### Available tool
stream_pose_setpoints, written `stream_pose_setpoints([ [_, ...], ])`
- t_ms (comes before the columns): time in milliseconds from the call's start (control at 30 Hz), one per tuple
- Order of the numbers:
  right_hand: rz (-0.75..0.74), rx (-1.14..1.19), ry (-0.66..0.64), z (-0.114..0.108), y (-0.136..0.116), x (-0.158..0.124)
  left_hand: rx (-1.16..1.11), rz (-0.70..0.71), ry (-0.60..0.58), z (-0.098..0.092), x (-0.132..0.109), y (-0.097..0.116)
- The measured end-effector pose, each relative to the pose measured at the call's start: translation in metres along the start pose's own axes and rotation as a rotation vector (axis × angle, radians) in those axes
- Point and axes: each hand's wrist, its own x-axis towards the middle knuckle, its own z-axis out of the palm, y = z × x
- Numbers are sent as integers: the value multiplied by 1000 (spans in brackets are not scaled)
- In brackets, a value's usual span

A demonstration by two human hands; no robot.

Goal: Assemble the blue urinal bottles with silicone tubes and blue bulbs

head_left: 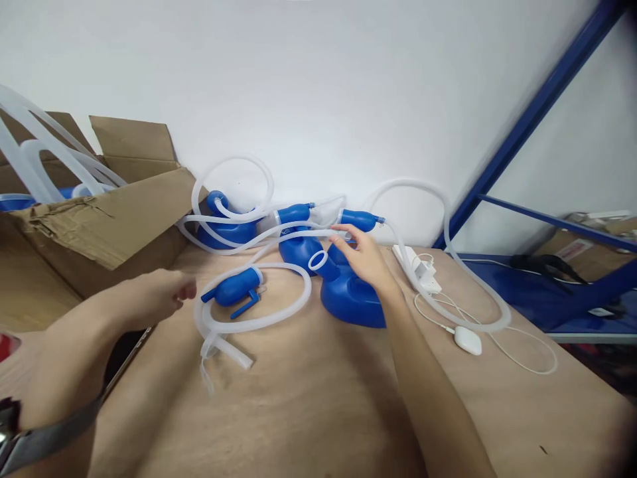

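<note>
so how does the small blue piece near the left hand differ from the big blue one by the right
The small blue fitting is much smaller than the wide blue container. The fitting has a thin prong; the container has a raised neck. Both are blue plastic.

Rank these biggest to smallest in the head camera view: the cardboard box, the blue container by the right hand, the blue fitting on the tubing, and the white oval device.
1. The cardboard box, though it runs off the frame.
2. The blue container.
3. The blue fitting.
4. The white oval device.

A plywood bench (308,411) holds blue bottles (348,302), clear tubing (259,325), a power strip (413,265), a mouse (468,340).
</note>
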Motion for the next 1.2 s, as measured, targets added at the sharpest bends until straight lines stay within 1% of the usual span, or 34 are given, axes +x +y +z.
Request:
stream_pose_setpoints([
  [67, -23, -68, -75, 7, -1, -2, 56, 4, -79, 20, -16, -12],
  [100, -32, -106, -115, 10, -1, -2, 31, 35, -158, 31, -25, -16],
  [167, -56, -171, -187, 16, -1, -4, -53, 176, -99, 57, -41, -21],
  [233, -86, -205, -240, 21, 0, -6, -82, 332, 29, 82, -51, -22],
  [300, -114, -206, -279, 24, 2, -8, -73, 437, 141, 104, -52, -21],
  [367, -136, -173, -317, 25, 4, -10, -38, 498, 209, 118, -47, -20],
  [467, -140, -97, -360, 28, 6, -12, 3, 514, 246, 127, -39, -17],
  [533, -129, -102, -372, 31, 6, -13, -27, 514, 252, 125, -41, -13],
  [633, -98, -194, -381, 37, 4, -14, -178, 494, 255, 114, -56, 0],
  [733, -90, -263, -363, 43, 2, -15, -366, 366, 277, 95, -71, 20],
  [800, -100, -272, -361, 45, 2, -16, -460, 284, 279, 79, -73, 37],
  [867, -115, -263, -388, 45, 4, -17, -513, 288, 279, 63, -65, 54],
  [933, -135, -245, -428, 44, 5, -17, -533, 284, 289, 49, -50, 74],
  [967, -144, -233, -449, 43, 5, -16, -518, 269, 298, 43, -41, 84],
  [1000, -152, -218, -471, 42, 4, -16, -490, 242, 331, 38, -33, 94],
  [1100, -188, -210, -510, 43, 1, -16, -383, 170, 395, 26, -10, 121],
  [1200, -258, -331, -473, 47, -1, -16, -306, 115, 414, 17, 7, 139],
])
